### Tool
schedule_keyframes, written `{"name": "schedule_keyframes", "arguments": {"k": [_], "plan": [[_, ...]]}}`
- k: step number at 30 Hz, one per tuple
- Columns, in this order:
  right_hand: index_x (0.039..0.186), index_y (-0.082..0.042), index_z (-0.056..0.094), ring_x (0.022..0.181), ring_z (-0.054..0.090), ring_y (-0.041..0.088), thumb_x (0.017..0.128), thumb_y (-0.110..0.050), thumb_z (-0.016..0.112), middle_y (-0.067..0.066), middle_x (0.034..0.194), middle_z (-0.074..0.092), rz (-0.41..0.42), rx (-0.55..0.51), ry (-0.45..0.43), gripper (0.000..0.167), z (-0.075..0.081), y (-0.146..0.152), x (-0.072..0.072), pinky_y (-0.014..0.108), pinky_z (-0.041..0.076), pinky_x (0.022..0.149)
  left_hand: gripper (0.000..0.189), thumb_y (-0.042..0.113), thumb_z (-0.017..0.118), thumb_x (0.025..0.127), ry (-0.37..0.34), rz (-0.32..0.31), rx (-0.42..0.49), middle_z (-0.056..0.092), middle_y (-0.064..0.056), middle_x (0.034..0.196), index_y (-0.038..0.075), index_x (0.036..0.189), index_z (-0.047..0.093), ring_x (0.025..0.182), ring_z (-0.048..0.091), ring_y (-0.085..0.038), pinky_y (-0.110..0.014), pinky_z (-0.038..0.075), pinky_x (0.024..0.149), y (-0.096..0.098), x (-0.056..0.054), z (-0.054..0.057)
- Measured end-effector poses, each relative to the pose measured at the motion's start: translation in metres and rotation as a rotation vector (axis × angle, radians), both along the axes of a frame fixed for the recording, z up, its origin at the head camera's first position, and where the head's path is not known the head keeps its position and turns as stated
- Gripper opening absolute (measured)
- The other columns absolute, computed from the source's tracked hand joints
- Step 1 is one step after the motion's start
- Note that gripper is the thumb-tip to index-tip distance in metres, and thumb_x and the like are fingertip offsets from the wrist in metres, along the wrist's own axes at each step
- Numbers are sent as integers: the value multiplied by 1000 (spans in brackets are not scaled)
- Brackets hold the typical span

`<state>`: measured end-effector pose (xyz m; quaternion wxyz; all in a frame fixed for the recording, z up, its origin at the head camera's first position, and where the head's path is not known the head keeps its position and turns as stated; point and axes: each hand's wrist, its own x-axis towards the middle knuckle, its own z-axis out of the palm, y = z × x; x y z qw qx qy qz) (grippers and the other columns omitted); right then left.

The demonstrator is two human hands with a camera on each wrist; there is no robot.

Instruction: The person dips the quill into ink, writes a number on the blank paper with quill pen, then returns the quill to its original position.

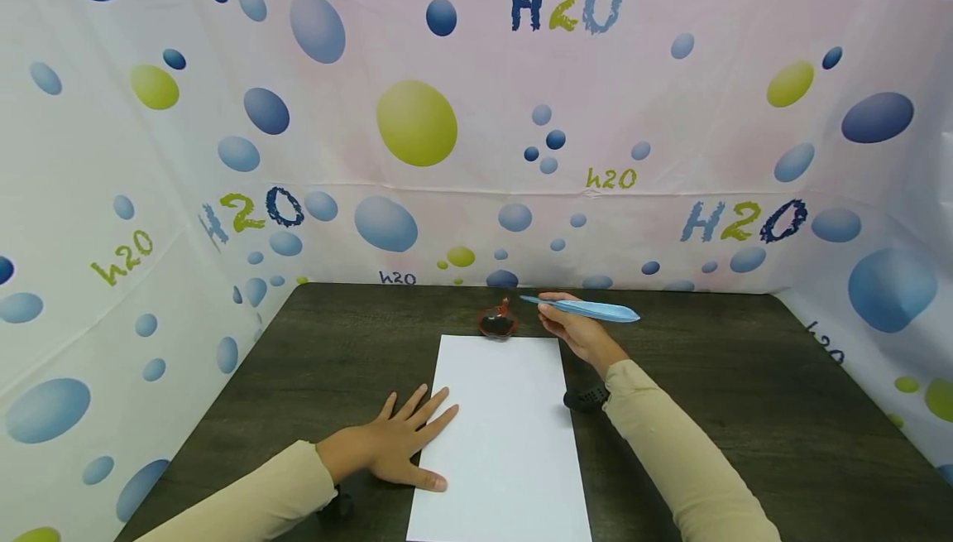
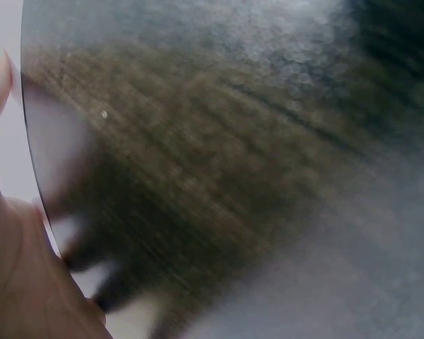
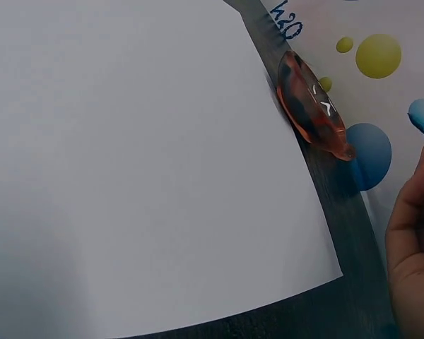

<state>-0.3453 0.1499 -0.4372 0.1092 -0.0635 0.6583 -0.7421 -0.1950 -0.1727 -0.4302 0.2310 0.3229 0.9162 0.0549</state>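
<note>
A white sheet of paper [image 1: 506, 434] lies lengthwise on the dark table. My left hand [image 1: 398, 447] rests on its left edge with the fingers spread; the left wrist view shows only part of that hand [image 2: 28, 275] beside a blurred dark surface. Beyond the paper's far edge sits a small translucent red dish [image 1: 497, 323] with dark contents and a short handle. Just right of this dish, my right hand [image 1: 577, 331] pinches a light blue feather quill [image 1: 599, 310], its thin end pointing left and its broad end right. The right wrist view catches only the quill's tip [image 3: 422, 127].
Dark wood-grain table [image 1: 350, 360] extends on both sides of the paper. A white cloth backdrop [image 1: 476, 54] with blue and green dots rises behind the table and along its sides. A black wrist device [image 1: 586, 397] is on the right wrist.
</note>
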Motion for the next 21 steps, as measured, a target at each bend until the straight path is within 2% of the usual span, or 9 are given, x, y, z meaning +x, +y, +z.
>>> {"name": "schedule_keyframes", "arguments": {"k": [5, 10, 14, 17, 21], "plan": [[121, -3, 55, 83, 60, 17, 94, -21, 64, 2, 91, 62, -14, 63, -12, 34, 2, 0, 3, 25, 49, 73, 96, 71, 49, 86, 2, -1, -1, -10, -5, 162, 26, 156, 1, 146, -8, -37, -70, 1, 108, -1, 0, -1], [127, 2, 52, 82, 61, 15, 94, -23, 64, 3, 91, 64, -4, 45, -24, 43, 2, -1, 4, 26, 49, 76, 96, 70, 50, 86, 4, 2, -4, -10, -5, 162, 25, 156, 2, 146, -8, -37, -70, 1, 108, 0, 0, 0], [134, 7, 45, 83, 64, 10, 95, -22, 63, -1, 91, 68, 13, 0, -37, 52, 2, -1, 5, 26, 51, 84, 96, 70, 50, 86, 2, 3, -5, -10, -5, 162, 25, 156, 2, 146, -8, -37, -70, 1, 108, 0, 0, 0], [136, 9, 40, 85, 66, 8, 96, -17, 60, -1, 94, 69, 48, -31, -27, 51, 2, -1, 5, 27, 52, 87, 96, 70, 50, 86, 1, 4, -6, -10, -5, 162, 25, 156, 2, 146, -8, -37, -70, 1, 108, 0, 1, 0], [129, 5, 47, 83, 67, 9, 96, -13, 60, 6, 99, 70, 69, -17, 7, 40, 1, -1, 6, 25, 53, 83, 96, 69, 51, 86, 5, 4, -4, -9, -5, 162, 25, 156, 2, 146, -8, -37, -70, 1, 108, 1, 2, 1]]}}
